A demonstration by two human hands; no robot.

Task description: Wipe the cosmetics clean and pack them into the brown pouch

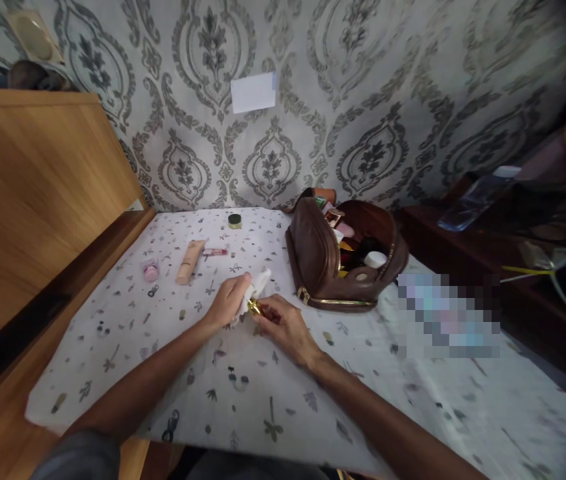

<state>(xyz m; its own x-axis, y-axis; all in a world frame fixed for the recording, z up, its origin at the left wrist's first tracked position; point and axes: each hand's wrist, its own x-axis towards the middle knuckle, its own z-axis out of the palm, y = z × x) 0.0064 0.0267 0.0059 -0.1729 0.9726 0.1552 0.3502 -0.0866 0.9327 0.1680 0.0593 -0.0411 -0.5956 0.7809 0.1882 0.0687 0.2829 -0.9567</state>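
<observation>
Gold and shiny, a small container (254, 307) is held between the narrowed fingers of the right hand (283, 325), just above the middle of the cloth-covered desk (263, 393). A crumpled white tissue (261, 283) is pinched in the left hand (229, 301), whose fingers are closely bent around it, and the far end of the container is brought up against the tissue. Whether any lettering is borne by the gold surface cannot be told.

To the left, a beige tube (191, 262) is laid at a slant; dark print is carried on its front, too small to be read. Near its upper end a slim pinkish tube (217, 252) is placed, its markings likewise illegible. Farther left a small pink jar (151, 271) is set, and toward the wall a dark-lidded jar (235, 221).

To the right of the hands, a brown bag (313, 247) is left unzipped and is filled with mixed items, among which a round white lid (375, 259) is seen; their labels cannot be made out. Beyond the desk's right side, a clear bottle (477, 199) with a white cap is tilted. On the patterned wall (203, 167), a pale card (253, 93) is mounted.
</observation>
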